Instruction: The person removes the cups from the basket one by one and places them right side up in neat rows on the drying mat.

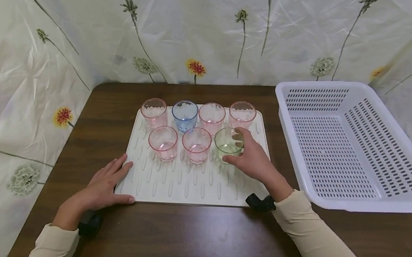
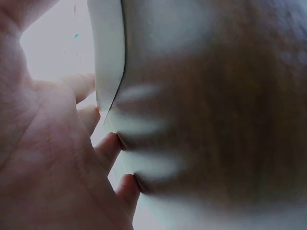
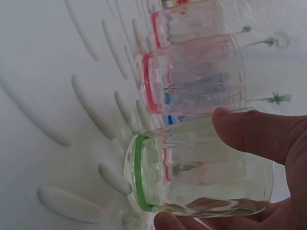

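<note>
My right hand (image 1: 254, 157) grips a clear green-tinted glass (image 1: 223, 147) from its right side. The glass stands at the right end of the front row on a white ridged mat (image 1: 182, 188). In the right wrist view the thumb (image 3: 254, 132) presses one side of the glass, with fingers round the other. Beside it, several pink-tinted glasses such as the front middle one (image 1: 196, 147) and one blue glass (image 1: 184, 118) stand on the mat in two rows. My left hand (image 1: 102, 188) rests with spread fingers at the mat's front left corner, touching its edge.
A white perforated plastic basket (image 1: 292, 157) stands on the right of the brown wooden table (image 1: 182, 247). Behind the table hangs a flower-printed curtain (image 1: 188, 26). A black wrist camera (image 1: 260, 202) sits under my right wrist, close to the mat's front right corner.
</note>
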`<state>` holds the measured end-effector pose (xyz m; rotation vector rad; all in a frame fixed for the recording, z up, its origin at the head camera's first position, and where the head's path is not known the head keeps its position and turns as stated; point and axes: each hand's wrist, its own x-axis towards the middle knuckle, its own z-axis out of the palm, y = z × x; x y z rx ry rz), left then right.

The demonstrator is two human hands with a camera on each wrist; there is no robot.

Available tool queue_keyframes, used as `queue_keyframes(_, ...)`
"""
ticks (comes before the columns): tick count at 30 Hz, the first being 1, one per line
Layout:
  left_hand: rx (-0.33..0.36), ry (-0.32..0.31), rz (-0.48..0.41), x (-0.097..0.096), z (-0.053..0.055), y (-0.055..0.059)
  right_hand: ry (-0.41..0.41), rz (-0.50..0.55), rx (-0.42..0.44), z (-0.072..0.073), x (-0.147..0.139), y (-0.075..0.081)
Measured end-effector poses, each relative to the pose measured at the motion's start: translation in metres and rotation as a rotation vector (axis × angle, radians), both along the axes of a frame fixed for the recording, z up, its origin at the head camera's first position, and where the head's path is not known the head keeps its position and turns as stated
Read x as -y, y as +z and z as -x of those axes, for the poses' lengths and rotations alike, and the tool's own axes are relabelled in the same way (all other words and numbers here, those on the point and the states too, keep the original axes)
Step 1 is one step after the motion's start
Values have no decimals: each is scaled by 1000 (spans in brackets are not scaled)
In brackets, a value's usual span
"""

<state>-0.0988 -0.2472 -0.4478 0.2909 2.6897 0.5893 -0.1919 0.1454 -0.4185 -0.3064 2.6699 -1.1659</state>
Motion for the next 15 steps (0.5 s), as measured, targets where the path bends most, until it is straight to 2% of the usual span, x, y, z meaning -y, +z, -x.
queue_keyframes(7, 3, -2, -15, -1, 0, -1, 4, -3, 4, -4, -2, 0)
queue_keyframes(15, 23, 9, -17, 1, 1, 0, 20, -13, -33, -4, -1, -3)
